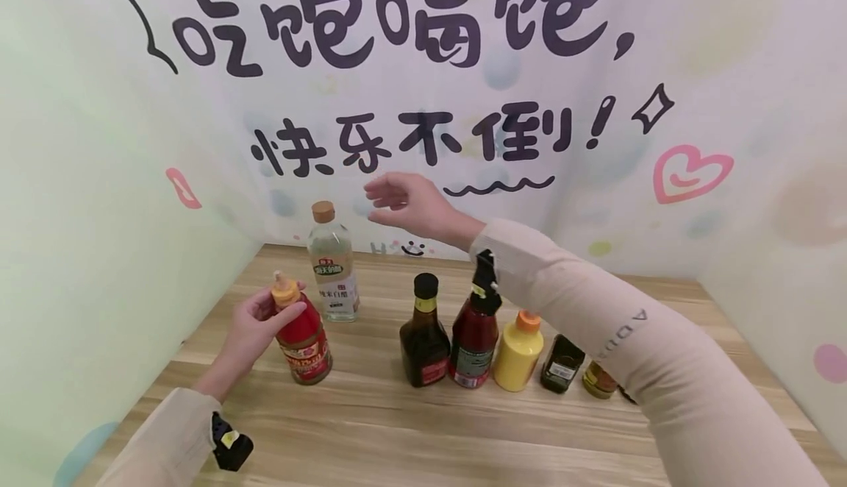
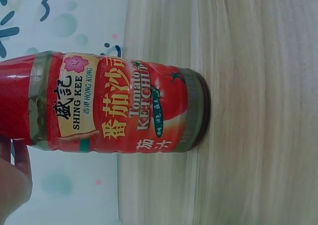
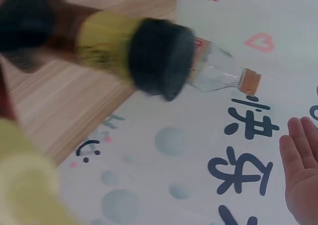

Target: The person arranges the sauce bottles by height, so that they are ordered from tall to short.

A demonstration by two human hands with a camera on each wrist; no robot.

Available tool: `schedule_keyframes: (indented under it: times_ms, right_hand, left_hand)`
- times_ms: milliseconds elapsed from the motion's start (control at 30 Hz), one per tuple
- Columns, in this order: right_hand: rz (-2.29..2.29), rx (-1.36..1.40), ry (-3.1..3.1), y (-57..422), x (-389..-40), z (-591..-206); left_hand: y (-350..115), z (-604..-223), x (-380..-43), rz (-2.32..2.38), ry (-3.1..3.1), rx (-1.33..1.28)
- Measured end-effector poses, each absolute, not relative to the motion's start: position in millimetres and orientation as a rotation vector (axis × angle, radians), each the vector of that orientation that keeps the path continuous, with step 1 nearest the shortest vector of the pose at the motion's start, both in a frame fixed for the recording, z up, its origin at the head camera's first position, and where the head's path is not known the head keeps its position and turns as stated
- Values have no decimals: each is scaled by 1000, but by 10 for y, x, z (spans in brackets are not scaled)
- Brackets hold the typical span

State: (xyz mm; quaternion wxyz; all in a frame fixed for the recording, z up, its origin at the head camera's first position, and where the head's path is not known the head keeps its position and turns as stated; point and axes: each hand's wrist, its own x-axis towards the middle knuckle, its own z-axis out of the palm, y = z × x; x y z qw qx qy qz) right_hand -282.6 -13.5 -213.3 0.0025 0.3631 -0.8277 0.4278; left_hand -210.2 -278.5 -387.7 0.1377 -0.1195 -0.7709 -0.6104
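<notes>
My left hand (image 1: 250, 325) grips a red tomato ketchup bottle (image 1: 306, 347) around its upper part, just below the orange-yellow nozzle cap. The bottle stands roughly upright at the left of the table, and its label faces the camera in the left wrist view, where the ketchup bottle (image 2: 119, 103) lies sideways. My right hand (image 1: 420, 207) is raised in the air, fingers extended and holding nothing. Left of and below that hand stands a clear white vinegar bottle (image 1: 334, 266) with a brown cap, behind the ketchup. In the right wrist view, the right palm (image 3: 303, 185) shows at the edge.
Right of the middle, a row holds a dark sauce bottle (image 1: 425, 347), a dark red bottle (image 1: 473, 343), a yellow squeeze bottle (image 1: 519, 354), a small dark bottle (image 1: 562, 365) and a small jar (image 1: 598, 382). My right sleeve (image 1: 595, 310) passes over them. A printed cloth (image 1: 423, 90) hangs behind the wooden table (image 1: 370, 435).
</notes>
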Motion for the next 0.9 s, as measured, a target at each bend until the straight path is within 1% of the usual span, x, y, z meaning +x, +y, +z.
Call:
schedule_keyframes:
  times_ms: [67, 133, 267, 400, 500, 633, 700, 900]
  right_hand:
    - [1351, 1150, -2608, -31, -2798, -2172]
    - [1355, 1149, -2625, 72, -2776, -2217]
    - [1363, 1157, -2652, 273, -2735, -2306]
    - [1356, 1202, -2660, 465, -2696, -2358]
    - [1356, 1213, -2668, 613, -2671, -2380]
    - [1365, 1219, -2718, 814, -2604, -2374]
    - [1362, 1232, -2756, 913, -2566, -2366]
    - [1356, 1245, -2814, 1142, -2539, -2460]
  left_hand:
    - [-2720, -3756, -2029, -1719, -2275, -293]
    - [-2695, -3713, -2003, -1715, -2276, -281]
    - [-2672, -3682, -1977, -1727, -2277, -259]
    - [-2700, -3731, -2000, -1726, -2273, -262]
    - [-2833, -3965, -2165, -1786, -2217, -328]
    - [-3099, -4488, -2538, -1780, -2191, -364]
    - [-3186, -4667, -2669, -1732, -2219, -332]
    - [-3273, -4790, -2742, -1755, -2201, -330]
